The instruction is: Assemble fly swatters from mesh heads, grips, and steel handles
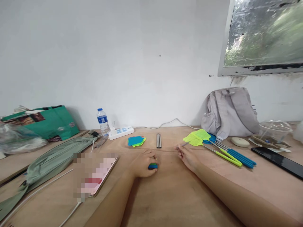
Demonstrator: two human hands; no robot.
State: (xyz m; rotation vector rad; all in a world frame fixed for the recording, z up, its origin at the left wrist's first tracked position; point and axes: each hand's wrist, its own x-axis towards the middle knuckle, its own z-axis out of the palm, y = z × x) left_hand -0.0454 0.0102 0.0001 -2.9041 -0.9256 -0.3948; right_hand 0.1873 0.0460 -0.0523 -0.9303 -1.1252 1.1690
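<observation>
My left hand (143, 164) rests on the table with its fingers curled round several short grips; a blue one (152, 167) and a green edge show under the fingers. In my right hand (187, 157) a thin metal rod (185, 144) is pinched. The rod's far end meets the lime-green fly swatter heads (196, 137); I cannot tell whether it is joined to one. Between and beyond my hands lie several metal tubes (158, 141) side by side. A stack of swatter heads, blue (135, 140) on top, lies to their left.
Assembled swatters with blue handles (241, 157) and lime handles (228, 158) lie at right, near a black phone (276, 160) and grey backpack (233, 110). At left are a pink-screened phone (99, 179), green strap bag (56, 157), power strip (121, 132) and water bottle (102, 121).
</observation>
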